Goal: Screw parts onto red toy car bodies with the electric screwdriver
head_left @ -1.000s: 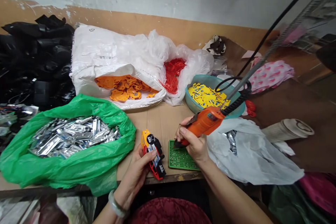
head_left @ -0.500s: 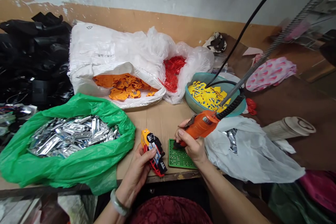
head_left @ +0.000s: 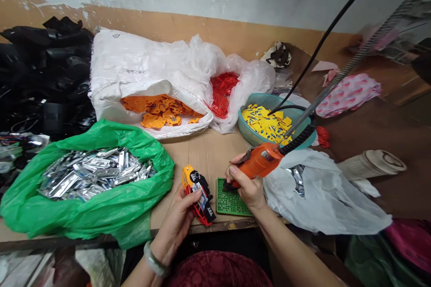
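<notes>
My left hand is closed around a small plastic assembly in yellow, black and red with a shiny metal plate, perhaps part of a toy vehicle. The thumb presses on the metal plate. In my right hand is an orange electric screwdriver, tilted, with its handle running up to the right. The tool's lower end sits over a green perforated tray at the table's front edge; its tip is hidden by my fingers. A cable and a coiled steel hose lead up from the screwdriver.
A green bag of shiny metal parts lies left. Behind are a white sack of orange parts and a clear bag of red parts. A teal basin holds yellow pieces; a white plastic bag lies right. Black parts are piled far left.
Almost nothing differs. Both hands keep their hold on the assembly and the screwdriver, and the whole view has shifted very slightly.
</notes>
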The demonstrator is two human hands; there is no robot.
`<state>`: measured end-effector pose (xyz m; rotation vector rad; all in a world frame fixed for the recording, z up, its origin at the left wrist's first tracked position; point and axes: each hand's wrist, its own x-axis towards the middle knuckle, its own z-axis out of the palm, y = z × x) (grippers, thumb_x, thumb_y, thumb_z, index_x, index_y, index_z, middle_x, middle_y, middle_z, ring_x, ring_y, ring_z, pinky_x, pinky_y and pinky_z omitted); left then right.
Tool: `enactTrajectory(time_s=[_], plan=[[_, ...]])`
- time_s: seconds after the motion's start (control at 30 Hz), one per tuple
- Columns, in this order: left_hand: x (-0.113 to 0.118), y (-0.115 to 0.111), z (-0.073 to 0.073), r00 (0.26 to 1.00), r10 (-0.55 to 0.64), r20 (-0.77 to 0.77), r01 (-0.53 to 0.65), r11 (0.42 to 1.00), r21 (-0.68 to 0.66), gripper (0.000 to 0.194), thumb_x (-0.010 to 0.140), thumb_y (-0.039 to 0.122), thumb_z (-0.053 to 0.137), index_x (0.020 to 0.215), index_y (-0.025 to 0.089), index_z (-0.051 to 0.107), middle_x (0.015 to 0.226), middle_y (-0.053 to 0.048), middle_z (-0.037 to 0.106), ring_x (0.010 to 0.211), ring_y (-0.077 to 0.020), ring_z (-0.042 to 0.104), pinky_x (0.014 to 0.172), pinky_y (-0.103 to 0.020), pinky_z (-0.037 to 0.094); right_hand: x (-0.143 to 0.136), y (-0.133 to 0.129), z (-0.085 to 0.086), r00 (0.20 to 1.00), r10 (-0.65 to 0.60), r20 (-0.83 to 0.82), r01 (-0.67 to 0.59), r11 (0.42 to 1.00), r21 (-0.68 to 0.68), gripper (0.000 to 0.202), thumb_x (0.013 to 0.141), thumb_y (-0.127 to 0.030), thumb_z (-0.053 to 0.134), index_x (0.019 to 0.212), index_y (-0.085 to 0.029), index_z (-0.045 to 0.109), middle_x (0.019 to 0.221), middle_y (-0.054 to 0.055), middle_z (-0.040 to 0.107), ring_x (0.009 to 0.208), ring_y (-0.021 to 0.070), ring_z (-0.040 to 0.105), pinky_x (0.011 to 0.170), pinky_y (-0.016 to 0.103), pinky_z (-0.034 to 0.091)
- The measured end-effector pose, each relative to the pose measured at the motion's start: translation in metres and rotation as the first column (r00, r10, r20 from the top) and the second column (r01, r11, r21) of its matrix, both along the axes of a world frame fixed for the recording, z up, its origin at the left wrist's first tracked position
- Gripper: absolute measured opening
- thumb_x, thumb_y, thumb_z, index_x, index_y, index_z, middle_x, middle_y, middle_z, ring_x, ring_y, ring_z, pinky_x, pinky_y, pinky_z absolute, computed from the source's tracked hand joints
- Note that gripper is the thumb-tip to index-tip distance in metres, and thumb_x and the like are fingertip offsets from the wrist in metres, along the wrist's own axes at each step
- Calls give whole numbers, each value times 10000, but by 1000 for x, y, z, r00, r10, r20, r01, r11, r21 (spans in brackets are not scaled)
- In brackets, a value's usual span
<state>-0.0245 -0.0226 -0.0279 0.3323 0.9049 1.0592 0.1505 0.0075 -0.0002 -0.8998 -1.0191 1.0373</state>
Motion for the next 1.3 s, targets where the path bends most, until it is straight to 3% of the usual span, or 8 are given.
enactTrajectory(time_s=[0.3,0.57,0.67,0.9,1.3], plan=[[2,3,-6,1000,4,20,-3,1000,-24,426,633,215,888,979,155,648,805,-4,682,673,-137,626,639,-254,540,4,3,3,1000,1,-25,-1,1000,14,201,837,-299,710,964,-223,575,581,-80,545,494,122,561,546,296,514],[3,4,-5,1000,23,11,-23,1000,-13,405,608,231,900,934,145,676,790,-9,699,672,-133,619,635,-238,522,-12,-3,58,977,43,-209,-28,997,73,176,768,-296,704,881,-236,583,503,-86,490,428,125,475,509,320,494],[3,4,-4,1000,12,7,-12,1000,-15,391,599,238,906,910,150,687,783,-3,692,662,-126,607,627,-231,497,-22,-6,69,969,96,-229,-83,994,66,195,760,-323,716,871,-250,572,488,-87,474,419,133,459,481,311,466],[3,5,-10,999,-17,39,16,999,36,354,633,240,889,920,171,696,806,-10,696,697,-148,615,679,-263,470,-35,-6,62,948,186,-257,-165,981,102,191,795,-306,709,905,-232,573,511,-84,485,438,124,482,501,303,490],[4,4,-5,999,-1,49,-1,999,42,361,628,239,891,922,151,702,800,-18,691,716,-154,610,694,-267,475,-40,-8,57,972,161,-172,-151,986,71,234,788,-372,725,899,-242,565,505,-91,473,431,122,465,513,300,476]])
